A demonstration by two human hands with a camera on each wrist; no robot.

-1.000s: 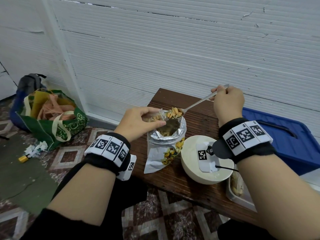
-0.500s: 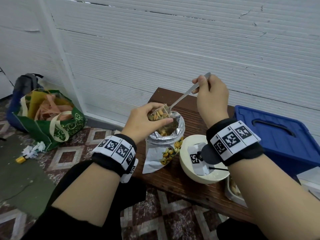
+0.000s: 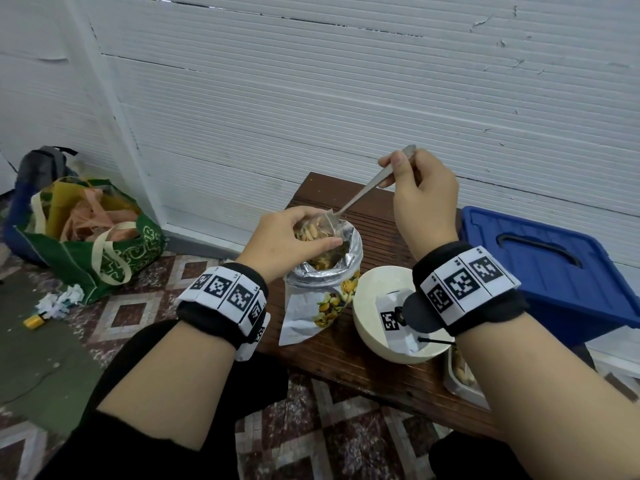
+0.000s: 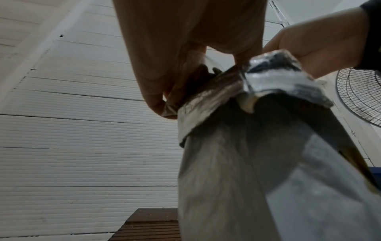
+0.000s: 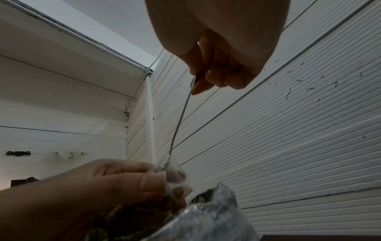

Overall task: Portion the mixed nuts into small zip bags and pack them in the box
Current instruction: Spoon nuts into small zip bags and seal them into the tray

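A foil pouch of mixed nuts [image 3: 322, 285] stands open on the wooden bench [image 3: 346, 355], its rim rolled down. Directly over its mouth my left hand [image 3: 294, 237] pinches a small clear zip bag [image 3: 317, 230] that holds some nuts. My right hand [image 3: 420, 199] grips the handle of a metal spoon [image 3: 360, 194], tilted steeply down with its bowl inside the zip bag. The right wrist view shows the spoon [image 5: 179, 124] running down into the zip bag [image 5: 171, 176]. The left wrist view shows the pouch [image 4: 257, 146] from below.
A white bowl [image 3: 367, 306] with a tagged paper inside sits right of the pouch. A blue lidded box [image 3: 554, 271] stands at the right, and a clear container with nuts [image 3: 462, 372] near the bench's front edge. A green bag [image 3: 86, 244] lies on the floor at left.
The spoon, loaded with nuts over the pouch a second ago, has tipped steeply down into the zip bag as my right hand rose and moved left. More nuts now lie in the bag.
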